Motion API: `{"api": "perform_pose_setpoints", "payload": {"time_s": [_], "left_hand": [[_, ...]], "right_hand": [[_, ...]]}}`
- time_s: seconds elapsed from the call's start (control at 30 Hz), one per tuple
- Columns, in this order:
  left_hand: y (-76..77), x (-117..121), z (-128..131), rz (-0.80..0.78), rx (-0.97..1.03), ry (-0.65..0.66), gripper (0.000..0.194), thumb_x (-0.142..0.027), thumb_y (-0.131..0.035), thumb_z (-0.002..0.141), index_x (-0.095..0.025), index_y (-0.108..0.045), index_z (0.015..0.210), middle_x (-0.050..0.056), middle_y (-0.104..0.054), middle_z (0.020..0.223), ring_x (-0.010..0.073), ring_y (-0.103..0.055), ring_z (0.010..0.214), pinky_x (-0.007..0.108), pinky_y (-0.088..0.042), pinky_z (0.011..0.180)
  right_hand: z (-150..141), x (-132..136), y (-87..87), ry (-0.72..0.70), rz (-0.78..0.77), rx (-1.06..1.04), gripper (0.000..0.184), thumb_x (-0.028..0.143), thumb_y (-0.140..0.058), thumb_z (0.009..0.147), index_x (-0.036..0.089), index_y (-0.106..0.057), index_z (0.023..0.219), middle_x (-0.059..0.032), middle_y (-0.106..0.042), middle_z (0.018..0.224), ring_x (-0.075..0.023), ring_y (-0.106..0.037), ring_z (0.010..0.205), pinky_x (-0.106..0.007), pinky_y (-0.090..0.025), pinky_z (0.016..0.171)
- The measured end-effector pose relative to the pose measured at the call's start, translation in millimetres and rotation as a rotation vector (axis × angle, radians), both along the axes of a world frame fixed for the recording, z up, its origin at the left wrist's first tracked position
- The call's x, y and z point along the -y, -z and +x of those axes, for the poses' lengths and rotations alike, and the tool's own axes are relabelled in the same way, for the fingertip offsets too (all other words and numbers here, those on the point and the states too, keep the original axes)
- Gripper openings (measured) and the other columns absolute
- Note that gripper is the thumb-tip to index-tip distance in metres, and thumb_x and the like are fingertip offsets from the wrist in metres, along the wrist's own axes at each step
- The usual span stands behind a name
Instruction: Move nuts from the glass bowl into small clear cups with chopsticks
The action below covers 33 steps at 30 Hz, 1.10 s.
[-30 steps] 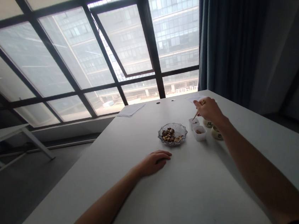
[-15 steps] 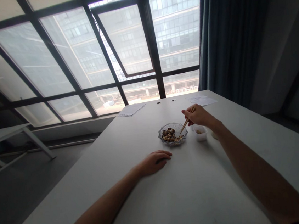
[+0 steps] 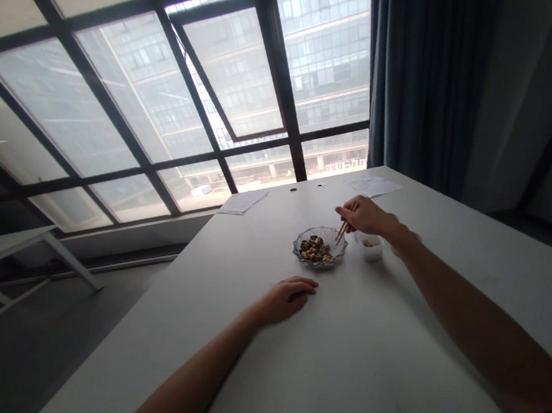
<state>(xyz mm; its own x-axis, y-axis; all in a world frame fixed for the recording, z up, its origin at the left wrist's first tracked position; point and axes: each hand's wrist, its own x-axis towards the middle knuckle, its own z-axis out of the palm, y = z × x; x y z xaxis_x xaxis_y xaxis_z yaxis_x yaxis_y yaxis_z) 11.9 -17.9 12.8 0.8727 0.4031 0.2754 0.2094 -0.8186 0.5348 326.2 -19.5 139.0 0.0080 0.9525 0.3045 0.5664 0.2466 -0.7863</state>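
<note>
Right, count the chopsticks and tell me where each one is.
2. Both chopsticks are in the right hand, side by side, slanting down to the right part of the glass bowl. No others show, though the right forearm could hide some.

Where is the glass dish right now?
In the head view, the glass dish sits mid-table, just beyond the left hand and left of the plastic cup.

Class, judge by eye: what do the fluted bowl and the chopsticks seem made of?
Bowl: probably clear glass, shiny; see-through, faceted walls, though plastic is possible.
Chopsticks: likely wood or bamboo, finish unclear; pale tan colour.
</note>
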Motion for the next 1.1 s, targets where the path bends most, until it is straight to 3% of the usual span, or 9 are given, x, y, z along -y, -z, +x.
{"api": "perform_pose_setpoints", "payload": {"time_s": [0.17,0.37,0.73,1.1], "left_hand": [[0.9,-1,-1,0.014,-0.003,0.0,0.028,-0.028,-0.055,0.103,-0.023,-0.071,0.125,0.01,-0.069,0.136,0.0223,-0.065,0.125,0.034,-0.049,0.112],[0.7,-2,0,0.014,-0.007,0.002,0.028,-0.027,-0.053,0.104,-0.022,-0.071,0.126,0.01,-0.068,0.136,0.0217,-0.064,0.126,0.033,-0.049,0.112],[1.8,-1,-2,0.003,0.0,0.007,0.029,-0.03,-0.055,0.103,-0.023,-0.071,0.126,0.011,-0.069,0.136,0.023,-0.064,0.126,0.035,-0.049,0.113],[0.8,1,-3,-0.002,-0.002,0.002,0.028,-0.029,-0.055,0.104,-0.022,-0.071,0.126,0.011,-0.068,0.137,0.0226,-0.064,0.126,0.035,-0.049,0.112]], "right_hand": [[-6,7,-5.1,-0.02,-0.089,-0.055,0.044,0.036,-0.066,0.098,0.015,-0.063,0.059,-0.0111,-0.071,0.055,-0.0202,-0.069,0.045,-0.025,-0.056,0.044],[-20,2,5.9,-0.121,-0.109,-0.12,0.038,0.037,-0.07,0.097,0.013,-0.066,0.068,-0.0099,-0.072,0.06,-0.0187,-0.072,0.052,-0.022,-0.057,0.047],[-4,2,-4.9,0.061,0.036,-0.153,0.034,0.033,-0.068,0.098,0.012,-0.07,0.072,-0.0116,-0.074,0.067,-0.0191,-0.074,0.054,-0.022,-0.057,0.047],[-6,1,-1.1,0.041,0.014,-0.095,0.037,0.036,-0.067,0.098,0.014,-0.068,0.068,-0.0109,-0.074,0.064,-0.02,-0.075,0.057,-0.021,-0.057,0.049]]}}
